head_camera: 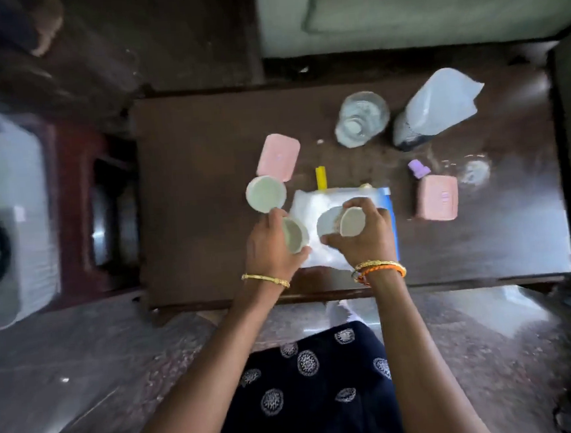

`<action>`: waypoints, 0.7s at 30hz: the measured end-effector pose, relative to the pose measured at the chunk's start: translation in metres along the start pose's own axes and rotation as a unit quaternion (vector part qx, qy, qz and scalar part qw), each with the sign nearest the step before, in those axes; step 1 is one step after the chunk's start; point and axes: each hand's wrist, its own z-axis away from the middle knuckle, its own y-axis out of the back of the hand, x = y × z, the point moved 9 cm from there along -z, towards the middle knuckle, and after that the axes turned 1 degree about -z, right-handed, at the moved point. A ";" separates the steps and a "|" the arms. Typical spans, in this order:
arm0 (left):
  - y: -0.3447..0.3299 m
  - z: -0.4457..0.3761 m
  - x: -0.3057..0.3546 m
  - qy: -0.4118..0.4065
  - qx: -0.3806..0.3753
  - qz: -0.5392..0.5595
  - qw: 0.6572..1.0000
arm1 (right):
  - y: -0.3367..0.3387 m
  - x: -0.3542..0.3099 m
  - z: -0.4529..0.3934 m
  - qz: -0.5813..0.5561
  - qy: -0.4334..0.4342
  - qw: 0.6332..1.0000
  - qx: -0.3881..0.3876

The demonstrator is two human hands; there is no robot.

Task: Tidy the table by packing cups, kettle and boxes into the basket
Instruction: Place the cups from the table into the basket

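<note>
1. Table [212,256]: basket [7,217] stands off its 9 o'clock edge, well apart.
2. Left hand [270,251]: fingers clamped on one cup [294,237]; nearer the basket.
3. Right hand [364,234]: fingers clamped on two cups [341,224].
4. Loose cup [266,194]: upright, just beyond the left fingertips at 12 o'clock.

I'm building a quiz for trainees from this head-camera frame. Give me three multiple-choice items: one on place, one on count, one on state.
1. Where is the yellow stick?
A. Just beyond the white packet
B. On the floor
C. Inside the glass

2. How many pink boxes lie on the table?
A. One
B. Two
C. Four

3. What is the left hand doing?
A. Resting empty
B. Holding a cup
C. Lifting the glass

Answers: 1 A, it lies at the packet's far edge. 2 B, one left of centre, one right. 3 B, fingers wrap a pale cup.
</note>
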 end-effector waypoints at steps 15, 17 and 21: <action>0.338 0.015 -0.233 0.061 0.206 0.040 0.976 | -0.237 -0.308 0.110 -0.044 0.208 0.968 -0.134; 0.379 -0.004 -0.251 0.068 0.216 0.031 0.974 | -0.256 -0.348 0.111 -0.043 0.236 0.961 -0.134; 0.432 -0.061 -0.283 0.067 0.174 -0.015 0.982 | -0.290 -0.408 0.099 -0.030 0.265 0.954 -0.139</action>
